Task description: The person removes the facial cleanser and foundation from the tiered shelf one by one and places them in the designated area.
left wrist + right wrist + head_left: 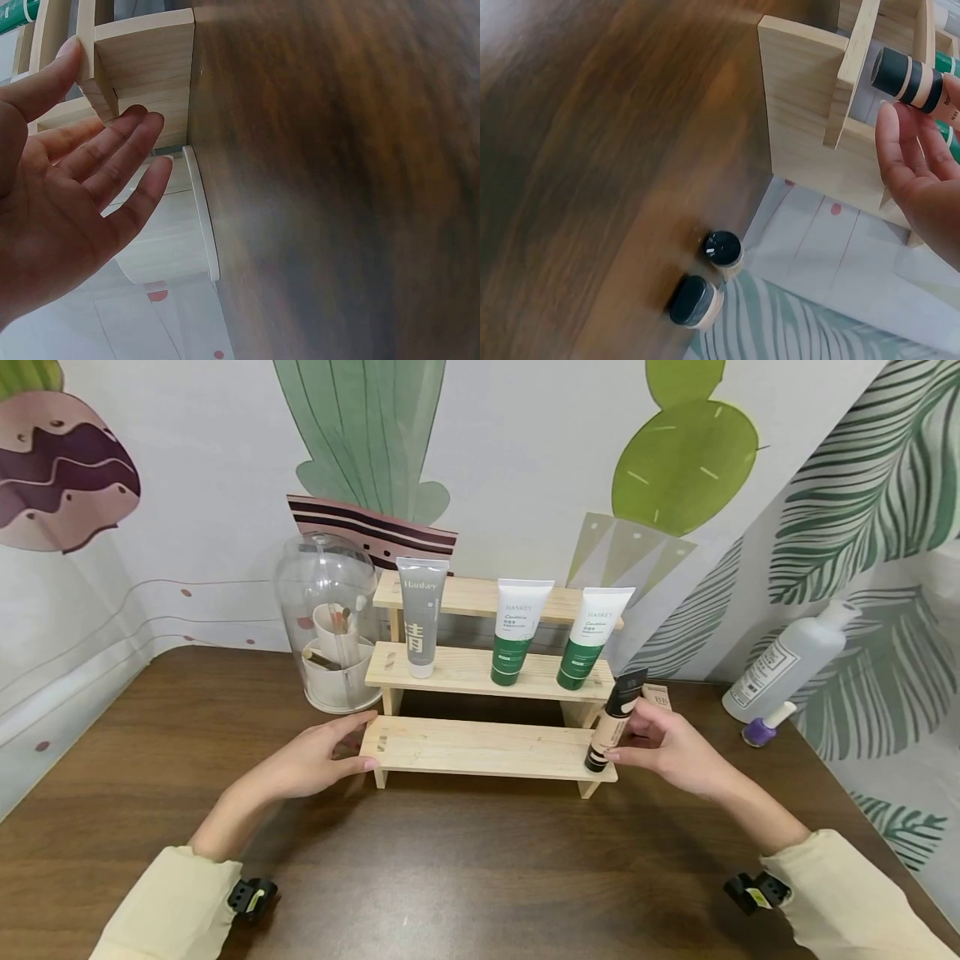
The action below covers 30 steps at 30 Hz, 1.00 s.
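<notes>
Cactus-and-leaf wallpaper backed a dark wooden counter (465, 868), on which stood a three-step pale wooden riser shelf (480, 745).

At the shelf's left end, the left hand (315, 764) lay open, its fingers straight and relaxed; the thumb tip rested against the front edge of the bottom step and the fingertips (142, 127) touched its end board. That grip closed on nothing.

At the right end, the right hand (671, 747) held a beige tube with a black cap (613, 720), thumb and fingers curled round its body. The tube stood cap-down and slightly tilted on the right end of the bottom step. Its print was too small to read.

On the middle step stood three more tubes, all cap-down: a grey one (422, 617) marked "Hankey" with a large white Chinese character, and two white-and-green ones (517, 631) (592, 637) marked "HANKEY" with a script word beneath that I could not make out.

Just left of the shelf sat a clear domed holder (330, 618) with brushes inside. Behind the right hand, a small beige box (657, 696) showed "BB". Farther right, a white bottle (787, 664) leaned against the wall, with a small purple nail polish bottle (763, 727) beside it.
</notes>
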### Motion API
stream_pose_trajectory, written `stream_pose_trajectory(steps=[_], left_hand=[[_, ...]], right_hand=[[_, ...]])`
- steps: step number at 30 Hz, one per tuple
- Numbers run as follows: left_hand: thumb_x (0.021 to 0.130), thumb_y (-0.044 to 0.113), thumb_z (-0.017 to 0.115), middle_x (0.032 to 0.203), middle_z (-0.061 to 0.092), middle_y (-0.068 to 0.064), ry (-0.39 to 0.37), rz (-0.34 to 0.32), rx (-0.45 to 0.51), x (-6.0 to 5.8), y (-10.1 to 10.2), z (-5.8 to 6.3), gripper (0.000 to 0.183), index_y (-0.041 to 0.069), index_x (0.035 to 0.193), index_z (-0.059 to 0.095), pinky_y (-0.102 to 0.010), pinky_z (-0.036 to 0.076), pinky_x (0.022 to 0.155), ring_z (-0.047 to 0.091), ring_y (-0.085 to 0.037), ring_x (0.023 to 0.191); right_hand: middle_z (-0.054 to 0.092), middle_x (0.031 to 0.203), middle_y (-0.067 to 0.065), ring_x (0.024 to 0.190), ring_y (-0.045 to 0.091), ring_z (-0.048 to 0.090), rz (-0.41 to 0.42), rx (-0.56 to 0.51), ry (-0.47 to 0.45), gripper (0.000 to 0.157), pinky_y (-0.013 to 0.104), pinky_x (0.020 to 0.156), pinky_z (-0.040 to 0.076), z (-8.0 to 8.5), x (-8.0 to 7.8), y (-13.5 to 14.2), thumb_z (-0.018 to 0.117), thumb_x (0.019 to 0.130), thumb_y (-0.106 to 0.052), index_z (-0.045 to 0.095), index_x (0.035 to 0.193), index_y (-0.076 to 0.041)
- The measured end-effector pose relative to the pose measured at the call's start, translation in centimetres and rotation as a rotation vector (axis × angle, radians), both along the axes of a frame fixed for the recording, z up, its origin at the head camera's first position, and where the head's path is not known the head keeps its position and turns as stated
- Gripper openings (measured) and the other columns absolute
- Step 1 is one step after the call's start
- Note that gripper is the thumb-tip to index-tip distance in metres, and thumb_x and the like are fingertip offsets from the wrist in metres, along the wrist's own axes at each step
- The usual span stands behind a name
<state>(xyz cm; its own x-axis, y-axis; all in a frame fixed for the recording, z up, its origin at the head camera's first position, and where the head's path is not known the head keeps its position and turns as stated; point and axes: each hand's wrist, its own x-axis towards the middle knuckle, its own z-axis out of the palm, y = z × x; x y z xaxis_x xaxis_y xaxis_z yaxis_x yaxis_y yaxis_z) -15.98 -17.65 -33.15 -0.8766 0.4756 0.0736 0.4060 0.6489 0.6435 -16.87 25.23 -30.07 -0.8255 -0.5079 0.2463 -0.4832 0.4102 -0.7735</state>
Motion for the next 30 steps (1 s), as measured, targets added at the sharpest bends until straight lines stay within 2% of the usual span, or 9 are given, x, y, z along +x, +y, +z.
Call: stream_pose_trajectory(steps=[7,11,17,21,30], left_hand=[[0.087,0.023,0.064,0.118,0.055,-0.024,0.006,-0.007,0.004,0.1,0.0,0.1,0.064,-0.011,0.132,0.036,-0.046,0.045,0.086,0.057,-0.032,0.103],[0.086,0.023,0.064,0.119,0.054,-0.024,0.007,-0.007,0.003,0.1,0.0,0.1,0.063,-0.010,0.132,0.036,-0.046,0.045,0.086,0.056,-0.032,0.104],[0.087,0.024,0.064,0.119,0.054,-0.024,0.008,-0.010,0.005,0.1,0.0,0.1,0.064,-0.011,0.132,0.036,-0.047,0.044,0.087,0.056,-0.032,0.103],[0.086,0.023,0.064,0.119,0.054,-0.024,0.011,-0.011,0.006,0.0,0.0,0.0,0.064,-0.011,0.132,0.036,-0.046,0.045,0.086,0.057,-0.032,0.103],[0.086,0.024,0.064,0.118,0.054,-0.024,0.020,-0.007,-0.003,0.0,-0.1,0.0,0.063,-0.011,0.132,0.037,-0.047,0.044,0.087,0.056,-0.033,0.104]], right_hand=[[0.064,0.082,0.007,0.074,0.013,0.061,-0.025,-0.001,0.004,0.027,0.022,0.062,0.049,0.4,0.3,1.0,0.068,0.077,0.008,0.051,0.096,0.001],[0.064,0.085,0.005,0.078,0.011,0.062,-0.042,-0.011,-0.001,0.033,0.021,0.065,0.050,0.5,0.4,1.7,0.067,0.076,0.010,0.050,0.102,0.003],[0.065,0.091,0.004,0.082,0.013,0.064,-0.038,-0.107,-0.092,0.041,0.028,0.067,0.054,0.3,0.3,3.1,0.063,0.077,0.013,0.050,0.112,-0.002],[0.065,0.092,0.005,0.081,0.015,0.064,-0.028,-0.170,-0.150,0.040,0.032,0.066,0.054,0.0,0.2,4.3,0.059,0.079,0.015,0.051,0.112,-0.007],[0.065,0.092,0.006,0.082,0.016,0.064,-0.037,-0.254,-0.228,0.041,0.033,0.065,0.054,-1.0,-0.8,7.2,0.056,0.081,0.016,0.052,0.113,-0.008]])
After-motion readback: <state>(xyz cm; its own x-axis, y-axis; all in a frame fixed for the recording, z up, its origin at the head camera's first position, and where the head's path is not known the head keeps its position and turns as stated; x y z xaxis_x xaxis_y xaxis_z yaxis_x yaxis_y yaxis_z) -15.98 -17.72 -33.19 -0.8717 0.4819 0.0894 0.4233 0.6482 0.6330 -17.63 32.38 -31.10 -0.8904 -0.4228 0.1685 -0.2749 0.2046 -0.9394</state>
